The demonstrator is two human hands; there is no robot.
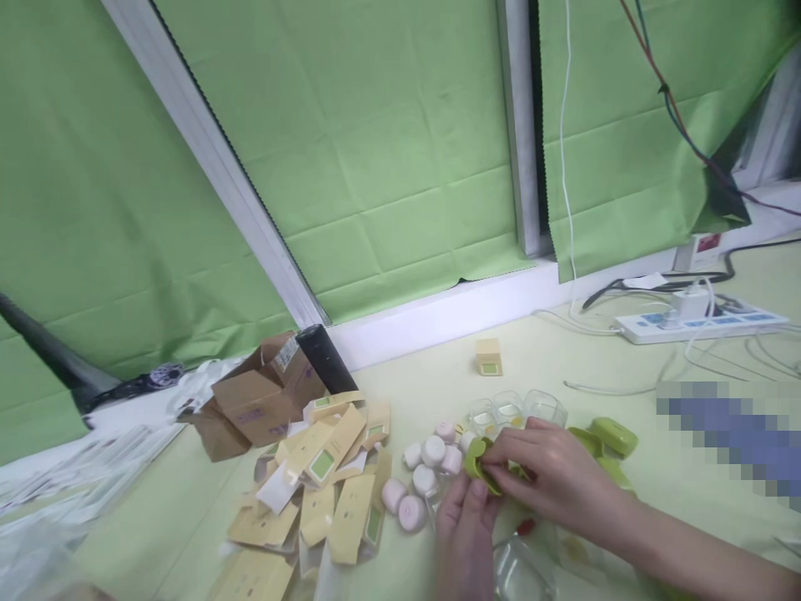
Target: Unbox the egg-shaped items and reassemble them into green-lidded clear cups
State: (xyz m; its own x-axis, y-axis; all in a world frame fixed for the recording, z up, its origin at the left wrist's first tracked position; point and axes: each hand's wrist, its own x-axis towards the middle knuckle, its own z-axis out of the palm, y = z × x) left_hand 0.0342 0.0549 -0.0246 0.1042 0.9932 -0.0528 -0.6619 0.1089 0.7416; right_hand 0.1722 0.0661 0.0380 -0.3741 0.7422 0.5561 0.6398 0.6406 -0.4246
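My left hand (466, 513) and my right hand (544, 467) meet at the lower centre, fingers pinched on a small curved green plastic piece (476, 457). The fingers cover part of it. Just left of my hands lie several small pale pink and white round pots (425, 480). Behind my right hand stands a clear plastic tray (509, 407) with rounded cups. More green plastic parts (613, 436) rest beyond my right wrist. Below the hands is a clear plastic container (522, 572), with a small red-tipped thing (524, 527) beside it.
Opened yellow cartons (331, 467) lie heaped on the left. Behind them are a brown cardboard box (269, 392) and a black cylinder (326, 361). One small yellow box (489, 357) stands farther back. A white power strip (701, 321) with cables lies at the right.
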